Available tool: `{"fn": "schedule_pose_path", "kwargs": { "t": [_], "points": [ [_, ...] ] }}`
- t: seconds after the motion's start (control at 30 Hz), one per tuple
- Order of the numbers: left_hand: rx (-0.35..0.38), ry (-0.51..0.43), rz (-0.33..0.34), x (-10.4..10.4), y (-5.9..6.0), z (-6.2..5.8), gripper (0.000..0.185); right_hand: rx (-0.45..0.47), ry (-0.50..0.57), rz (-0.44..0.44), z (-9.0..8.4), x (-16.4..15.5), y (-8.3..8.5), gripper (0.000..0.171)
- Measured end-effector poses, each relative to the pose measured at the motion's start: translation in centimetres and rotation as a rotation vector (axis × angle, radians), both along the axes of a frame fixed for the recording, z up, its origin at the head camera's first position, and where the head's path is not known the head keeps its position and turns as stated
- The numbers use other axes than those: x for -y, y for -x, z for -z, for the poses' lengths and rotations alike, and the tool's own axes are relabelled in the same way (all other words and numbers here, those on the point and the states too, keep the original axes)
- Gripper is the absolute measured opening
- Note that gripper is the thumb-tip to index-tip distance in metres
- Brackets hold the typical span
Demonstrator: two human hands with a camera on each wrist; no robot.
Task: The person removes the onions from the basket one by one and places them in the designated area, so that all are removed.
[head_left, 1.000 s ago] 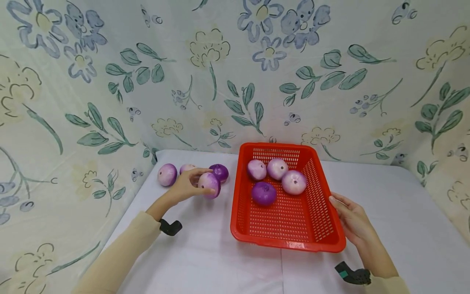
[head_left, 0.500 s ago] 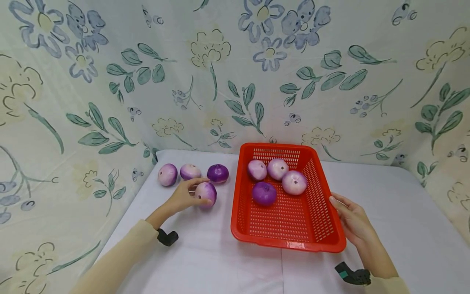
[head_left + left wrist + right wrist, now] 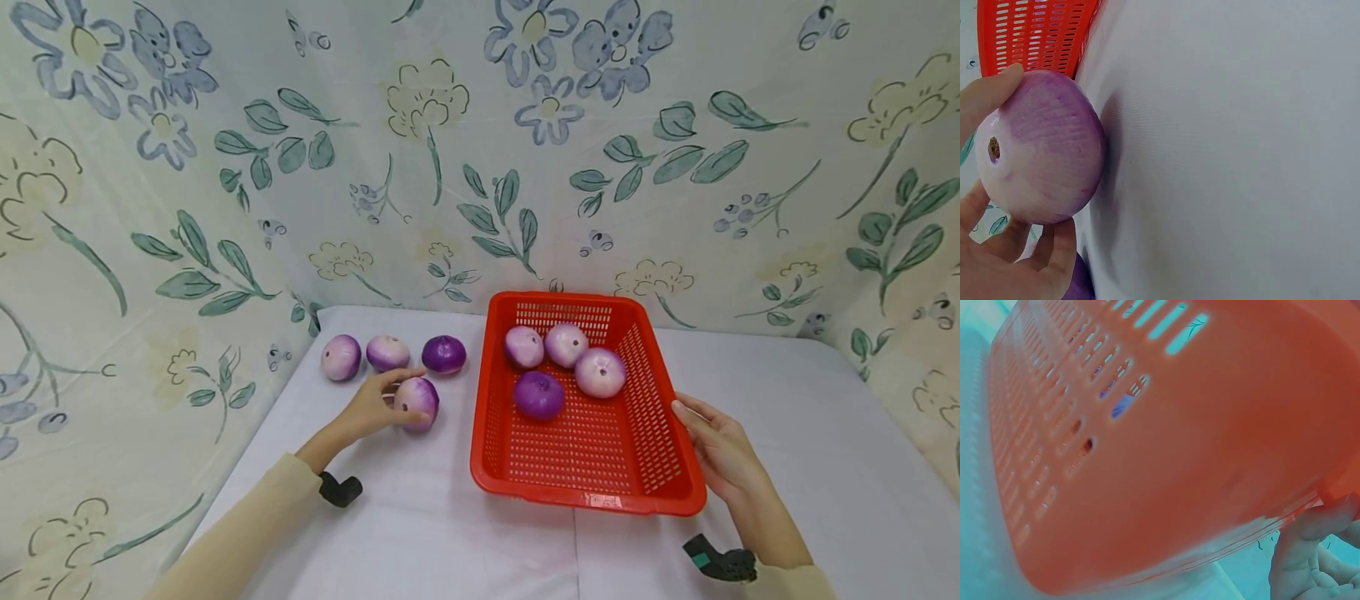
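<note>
My left hand (image 3: pixel 369 408) holds a purple-and-white onion (image 3: pixel 417 404) between thumb and fingers, low over the white cloth left of the red basket. In the left wrist view the same onion (image 3: pixel 1047 150) shows its brown root end; I cannot tell whether it touches the cloth. Behind it stand a pale onion (image 3: pixel 342 358), another pale one (image 3: pixel 387 353) and a dark purple onion (image 3: pixel 444 355) in a row. With thumb and fingers my right hand (image 3: pixel 723 446) grips the right rim of the red plastic basket (image 3: pixel 592 500). Several onions lie inside, including a dark purple one (image 3: pixel 538 395).
White cloth (image 3: pixel 450 533) covers the table. A flower-printed curtain (image 3: pixel 480 167) hangs along the back and left. The basket's slotted side (image 3: pixel 1210 437) fills most of the right wrist view.
My left hand has moved the onion toward me and slightly left, away from the dark purple onion and down nearer the cloth. The right hand and basket have stayed in place.
</note>
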State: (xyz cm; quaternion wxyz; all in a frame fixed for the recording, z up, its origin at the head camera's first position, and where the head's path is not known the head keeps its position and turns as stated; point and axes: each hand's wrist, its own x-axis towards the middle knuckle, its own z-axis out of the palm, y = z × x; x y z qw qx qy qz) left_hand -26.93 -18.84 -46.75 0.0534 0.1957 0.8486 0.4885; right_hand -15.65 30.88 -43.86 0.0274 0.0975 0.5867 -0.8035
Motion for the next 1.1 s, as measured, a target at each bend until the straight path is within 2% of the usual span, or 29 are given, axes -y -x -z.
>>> {"fn": "schedule_pose_path", "kwargs": {
  "t": [0.17, 0.4, 0.7, 1.1],
  "points": [
    [-0.008, 0.012, -0.006, 0.16, 0.09, 0.26, 0.072, 0.005, -0.010, 0.001, 0.06, -0.01, 0.03, 0.017],
    [0.012, 0.031, -0.050, -0.13, 0.29, 0.37, 0.071, 0.013, -0.021, 0.007, 0.09, 0.05, 0.08, 0.022],
    [0.027, 0.029, -0.083, -0.38, 0.56, 0.54, 0.070, 0.007, -0.014, 0.012, 0.14, 0.01, 0.17, 0.022],
    [0.010, 0.016, -0.066, -0.05, 0.57, 0.33, 0.067, -0.005, 0.003, 0.009, 0.23, -0.05, 0.16, 0.017]
  ]
}}
